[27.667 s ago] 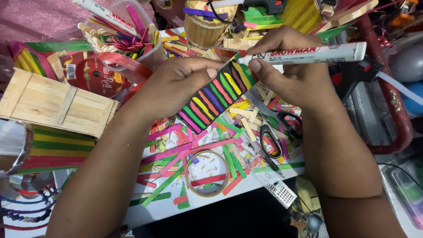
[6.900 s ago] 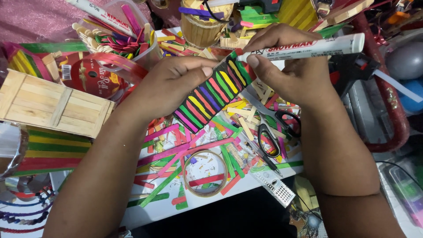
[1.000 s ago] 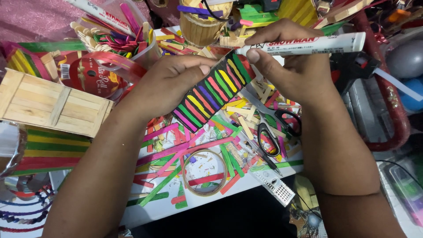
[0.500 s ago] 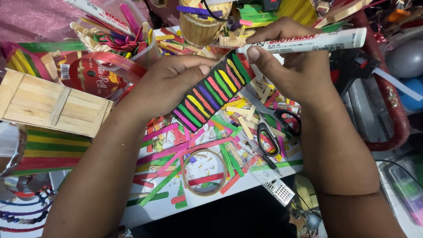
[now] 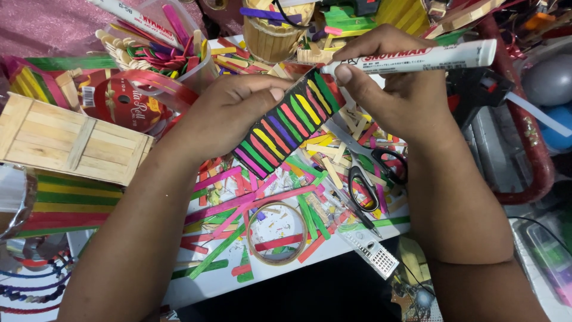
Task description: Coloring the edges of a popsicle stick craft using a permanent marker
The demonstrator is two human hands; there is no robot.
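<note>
On the worktop (image 5: 333,253), littered with coloured craft sticks, a pale wooden crate panel (image 5: 71,140) lies at far left. Above the clutter, my left hand (image 5: 229,110) grips a black strip (image 5: 286,125) banded with coloured sticks, held slantwise. My right hand (image 5: 399,95) is closed around a white marker (image 5: 411,59), its tip touching the strip's upper end. Below lie black-handled scissors (image 5: 363,179), then a tape ring (image 5: 277,232) near the worktop's front edge.

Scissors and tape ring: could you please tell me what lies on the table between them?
In the head view, loose coloured craft sticks lie scattered between the scissors and the tape ring.
</note>
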